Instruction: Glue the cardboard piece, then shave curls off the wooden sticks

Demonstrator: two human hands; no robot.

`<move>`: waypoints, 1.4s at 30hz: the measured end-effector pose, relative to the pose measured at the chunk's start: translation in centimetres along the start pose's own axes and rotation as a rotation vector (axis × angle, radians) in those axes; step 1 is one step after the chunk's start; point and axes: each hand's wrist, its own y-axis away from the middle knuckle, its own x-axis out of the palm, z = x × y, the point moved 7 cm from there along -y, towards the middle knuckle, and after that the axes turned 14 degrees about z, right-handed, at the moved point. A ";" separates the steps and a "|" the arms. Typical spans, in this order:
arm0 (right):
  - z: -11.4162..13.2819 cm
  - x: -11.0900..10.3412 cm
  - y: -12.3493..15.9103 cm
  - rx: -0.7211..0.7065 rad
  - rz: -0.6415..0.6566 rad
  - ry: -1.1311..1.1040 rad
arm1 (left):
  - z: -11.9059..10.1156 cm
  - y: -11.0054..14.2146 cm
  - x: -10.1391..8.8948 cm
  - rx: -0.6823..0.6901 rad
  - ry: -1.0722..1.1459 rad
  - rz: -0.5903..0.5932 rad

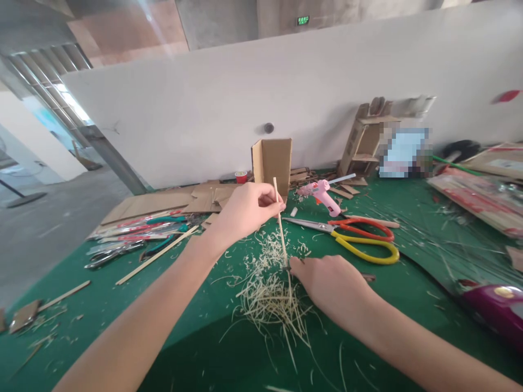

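Pinched in my left hand [257, 209] is a thin pale wooden stick [281, 231], slanting down toward me. My right hand [333, 280] is closed around a small knife [369, 277], mostly hidden under the fingers. Its dark tip shows against the lower part of the stick, where a thin strip curls away. Below both hands lies a heap of wood shavings [273, 302] on the green tabletop [192, 337]. Scissors [355, 237] with one orange and one yellow handle loop rest beyond my right hand.
A pink glue gun [324, 196] lies behind the scissors, near a folded cardboard piece [277, 160] standing upright. Pliers [163, 245], packaged tools and cardboard sheets [151, 206] are at left. A purple object [496, 310] sits at right. A white wall [204, 109] bounds the back.
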 end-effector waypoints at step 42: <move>-2.6 -1.5 0.0 -0.078 -0.361 -0.008 | 1.9 -0.4 -0.9 -0.049 0.126 -0.042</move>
